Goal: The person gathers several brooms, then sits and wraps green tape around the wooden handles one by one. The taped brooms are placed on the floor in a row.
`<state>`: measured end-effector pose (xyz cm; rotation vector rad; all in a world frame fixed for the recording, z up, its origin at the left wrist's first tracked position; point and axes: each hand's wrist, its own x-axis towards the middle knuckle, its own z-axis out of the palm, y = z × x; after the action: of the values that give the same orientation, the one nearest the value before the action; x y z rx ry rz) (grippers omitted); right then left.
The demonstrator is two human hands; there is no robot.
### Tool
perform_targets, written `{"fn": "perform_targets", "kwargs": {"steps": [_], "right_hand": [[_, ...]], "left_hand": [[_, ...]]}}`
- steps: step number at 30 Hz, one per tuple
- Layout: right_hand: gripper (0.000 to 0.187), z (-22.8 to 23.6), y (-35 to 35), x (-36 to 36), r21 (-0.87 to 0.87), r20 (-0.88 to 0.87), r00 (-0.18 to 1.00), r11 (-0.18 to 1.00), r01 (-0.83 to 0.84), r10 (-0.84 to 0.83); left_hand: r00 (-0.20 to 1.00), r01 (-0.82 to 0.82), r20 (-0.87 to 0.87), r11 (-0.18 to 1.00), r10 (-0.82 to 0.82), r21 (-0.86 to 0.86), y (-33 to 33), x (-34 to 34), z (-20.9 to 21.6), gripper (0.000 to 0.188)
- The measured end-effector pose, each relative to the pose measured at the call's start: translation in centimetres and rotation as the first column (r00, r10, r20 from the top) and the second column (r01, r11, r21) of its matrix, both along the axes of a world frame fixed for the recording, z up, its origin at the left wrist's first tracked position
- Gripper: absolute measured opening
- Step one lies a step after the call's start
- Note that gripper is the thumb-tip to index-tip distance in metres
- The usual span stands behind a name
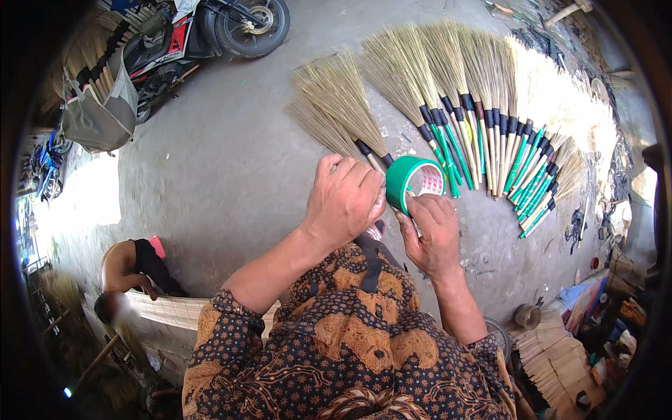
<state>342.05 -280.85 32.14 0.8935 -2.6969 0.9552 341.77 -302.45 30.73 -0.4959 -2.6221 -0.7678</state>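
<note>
My right hand (432, 231) grips a wide roll of green tape (399, 183), with fingers reaching into its ring and the thumb below. The roll's inner core is white with red marks. Right beside it, my left hand (343, 196) is closed in a fist, its knuckles near the green side of the roll. Whatever is inside that fist is hidden. Beyond both hands, two grass brooms (336, 101) lie on the floor, bound in black at the neck. Their handles run toward my hands and disappear behind them.
A fan of several brooms (458, 77), some with green-wrapped handles, covers the floor at right. A motorcycle (189, 45) with a grey bag (101, 115) stands far left. At left a person (129, 269) bends by a bamboo bench (171, 309). Clutter and a metal pot (528, 316) sit lower right.
</note>
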Motion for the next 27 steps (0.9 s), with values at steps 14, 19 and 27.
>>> {"fn": "perform_targets", "kwargs": {"steps": [14,19,27], "right_hand": [[0.024,-1.1,9.7,3.2,-0.138,0.014,0.981,0.972,0.191,-0.191],[0.017,-9.8,13.1,5.9,-0.2,0.697,0.646,0.78,0.592,-0.312],[0.026,-27.7,11.8,19.7,-0.078,0.688,0.583,0.756,0.65,-0.431]], "left_hand": [[0.953,-0.025,0.267,0.838,-0.145,0.545,9.7,2.2,-0.9,0.03],[0.764,-0.062,0.635,0.966,-0.115,0.25,9.1,4.8,-12.1,0.039],[0.168,0.607,0.98,0.794,-0.107,-0.018,3.6,12.1,-26.2,0.024]]}}
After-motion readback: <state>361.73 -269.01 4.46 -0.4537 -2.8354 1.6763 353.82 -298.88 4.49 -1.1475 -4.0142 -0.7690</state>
